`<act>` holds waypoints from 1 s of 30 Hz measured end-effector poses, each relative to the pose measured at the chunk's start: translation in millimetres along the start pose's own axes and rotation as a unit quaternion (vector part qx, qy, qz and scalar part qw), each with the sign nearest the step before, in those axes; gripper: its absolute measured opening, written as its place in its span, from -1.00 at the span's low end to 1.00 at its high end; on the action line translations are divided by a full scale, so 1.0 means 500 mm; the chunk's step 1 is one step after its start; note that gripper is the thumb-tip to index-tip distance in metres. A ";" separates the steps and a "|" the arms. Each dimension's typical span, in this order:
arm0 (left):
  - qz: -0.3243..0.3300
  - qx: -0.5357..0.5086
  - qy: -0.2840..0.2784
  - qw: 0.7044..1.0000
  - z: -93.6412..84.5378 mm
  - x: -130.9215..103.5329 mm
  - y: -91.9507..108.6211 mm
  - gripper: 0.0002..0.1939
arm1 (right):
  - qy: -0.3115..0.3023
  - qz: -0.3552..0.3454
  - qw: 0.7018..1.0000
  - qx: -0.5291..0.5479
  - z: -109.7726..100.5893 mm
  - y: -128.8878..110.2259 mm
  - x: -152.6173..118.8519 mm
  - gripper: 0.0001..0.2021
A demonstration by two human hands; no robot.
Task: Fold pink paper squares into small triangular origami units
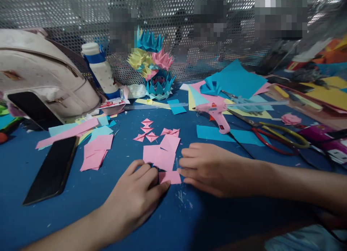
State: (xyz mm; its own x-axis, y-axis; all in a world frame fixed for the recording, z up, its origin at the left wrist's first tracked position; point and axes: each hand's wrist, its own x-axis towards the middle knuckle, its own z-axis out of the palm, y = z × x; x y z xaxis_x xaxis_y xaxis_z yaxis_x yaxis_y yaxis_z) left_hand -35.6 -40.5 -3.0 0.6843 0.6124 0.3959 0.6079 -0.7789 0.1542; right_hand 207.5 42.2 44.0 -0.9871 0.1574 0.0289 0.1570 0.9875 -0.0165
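My left hand (143, 187) rests on the blue table with curled fingers, its thumb pressing the near edge of a small folded pink paper (173, 177). At that paper's right end is my right hand (202, 167), its fingers bent and close together, fingertips by the corner; whether they grip it is too small to tell. Just beyond lie loose pink paper squares (159, 155). Farther back are several small folded pink pieces (147, 129). A pink glue gun (218, 115) lies behind my right hand, across blue paper strips (238, 135).
Two phones (51, 169), pink paper sheets (94, 153) and a pale backpack (40, 77) occupy the left. A bottle (101, 72) and folded paper flowers (159, 84) stand at the back. Scissors (282, 135) and coloured sheets (235, 79) lie right, before a perforated metal panel.
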 end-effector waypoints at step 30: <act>-0.179 -0.266 0.116 0.940 0.009 0.048 -0.013 -0.84 | 0.167 0.146 0.860 0.460 0.074 0.031 0.018 -0.76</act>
State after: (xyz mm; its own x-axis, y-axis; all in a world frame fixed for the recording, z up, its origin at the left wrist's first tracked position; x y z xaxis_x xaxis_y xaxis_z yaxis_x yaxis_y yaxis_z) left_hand -21.3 -20.0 1.2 0.3304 0.8500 0.4104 0.4529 -0.5242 0.7211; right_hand 199.9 58.7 6.8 -0.8217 0.5437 0.1708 0.1547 0.5013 -0.8513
